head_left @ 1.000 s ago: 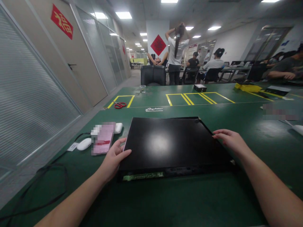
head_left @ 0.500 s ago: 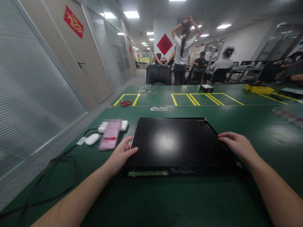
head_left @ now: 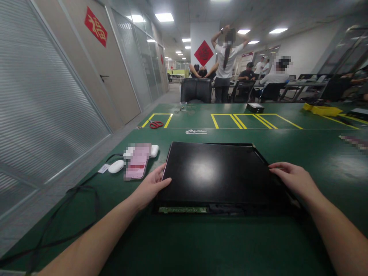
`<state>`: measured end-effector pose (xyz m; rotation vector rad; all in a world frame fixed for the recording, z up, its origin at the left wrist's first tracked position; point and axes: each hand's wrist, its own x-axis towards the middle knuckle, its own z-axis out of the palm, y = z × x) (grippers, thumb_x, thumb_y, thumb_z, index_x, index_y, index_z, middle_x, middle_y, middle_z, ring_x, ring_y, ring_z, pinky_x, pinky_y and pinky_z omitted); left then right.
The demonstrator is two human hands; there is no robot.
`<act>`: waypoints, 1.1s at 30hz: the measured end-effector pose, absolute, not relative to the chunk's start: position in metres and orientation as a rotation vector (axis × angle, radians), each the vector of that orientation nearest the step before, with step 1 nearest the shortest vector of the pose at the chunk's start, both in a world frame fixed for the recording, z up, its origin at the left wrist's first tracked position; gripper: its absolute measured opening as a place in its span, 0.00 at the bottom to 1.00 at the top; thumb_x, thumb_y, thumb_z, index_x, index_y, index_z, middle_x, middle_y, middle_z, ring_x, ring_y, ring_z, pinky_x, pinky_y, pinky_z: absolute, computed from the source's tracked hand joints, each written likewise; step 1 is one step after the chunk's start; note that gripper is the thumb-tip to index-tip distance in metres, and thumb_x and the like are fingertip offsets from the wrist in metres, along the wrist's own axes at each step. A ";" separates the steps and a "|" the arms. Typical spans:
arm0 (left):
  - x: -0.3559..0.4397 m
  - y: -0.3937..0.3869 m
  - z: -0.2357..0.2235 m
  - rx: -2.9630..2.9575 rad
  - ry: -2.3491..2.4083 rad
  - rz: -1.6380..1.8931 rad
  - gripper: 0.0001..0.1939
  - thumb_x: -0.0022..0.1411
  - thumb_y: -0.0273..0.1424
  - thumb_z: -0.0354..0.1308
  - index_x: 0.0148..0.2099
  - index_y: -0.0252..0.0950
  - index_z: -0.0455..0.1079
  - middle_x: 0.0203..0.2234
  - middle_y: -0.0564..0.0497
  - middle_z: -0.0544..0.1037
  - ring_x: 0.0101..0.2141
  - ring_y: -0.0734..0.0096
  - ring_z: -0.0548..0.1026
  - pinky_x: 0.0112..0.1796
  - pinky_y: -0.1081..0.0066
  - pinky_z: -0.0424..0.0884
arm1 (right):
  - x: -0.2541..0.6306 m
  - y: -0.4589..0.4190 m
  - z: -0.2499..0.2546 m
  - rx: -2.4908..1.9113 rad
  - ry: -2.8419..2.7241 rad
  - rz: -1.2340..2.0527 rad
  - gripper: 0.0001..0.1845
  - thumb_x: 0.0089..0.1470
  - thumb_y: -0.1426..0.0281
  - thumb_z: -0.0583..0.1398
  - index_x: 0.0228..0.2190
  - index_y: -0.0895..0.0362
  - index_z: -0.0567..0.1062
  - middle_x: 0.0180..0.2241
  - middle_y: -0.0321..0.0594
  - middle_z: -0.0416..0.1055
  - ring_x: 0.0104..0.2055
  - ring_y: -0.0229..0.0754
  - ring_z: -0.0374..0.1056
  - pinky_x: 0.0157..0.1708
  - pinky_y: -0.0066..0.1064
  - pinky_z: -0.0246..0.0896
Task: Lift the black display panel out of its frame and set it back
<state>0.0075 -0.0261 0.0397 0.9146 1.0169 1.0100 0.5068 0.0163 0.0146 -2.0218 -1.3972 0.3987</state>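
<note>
A flat black screen panel (head_left: 218, 174) lies on the green table (head_left: 201, 245), with a thin green circuit strip (head_left: 182, 210) along its near edge. My left hand (head_left: 151, 186) grips the panel's left edge, thumb on top and fingers curled at the side. At the panel's right edge my right hand (head_left: 293, 179) rests with fingers wrapped over the rim. Both forearms reach in from the bottom corners.
A pink phone (head_left: 137, 165), a white mouse (head_left: 116, 166) and a black cable (head_left: 69, 199) lie left of the panel. Red scissors (head_left: 156, 124), a clear cup (head_left: 183, 106) and yellow floor-tape boxes (head_left: 238, 119) sit farther back. People (head_left: 227, 57) and chairs are behind.
The view has swung slightly left, so the panel and everything around it sit further right in frame. Both hands keep their hold on the panel's edges.
</note>
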 end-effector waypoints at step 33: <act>0.006 -0.028 0.042 0.946 1.102 0.994 0.45 0.51 0.29 0.80 0.68 0.38 0.65 0.50 0.41 0.88 0.52 0.46 0.86 0.49 0.59 0.83 | 0.506 0.015 0.017 -2.068 -1.446 0.367 0.17 0.46 0.54 0.62 0.31 0.50 0.85 0.35 0.46 0.84 0.40 0.57 0.78 0.42 0.44 0.70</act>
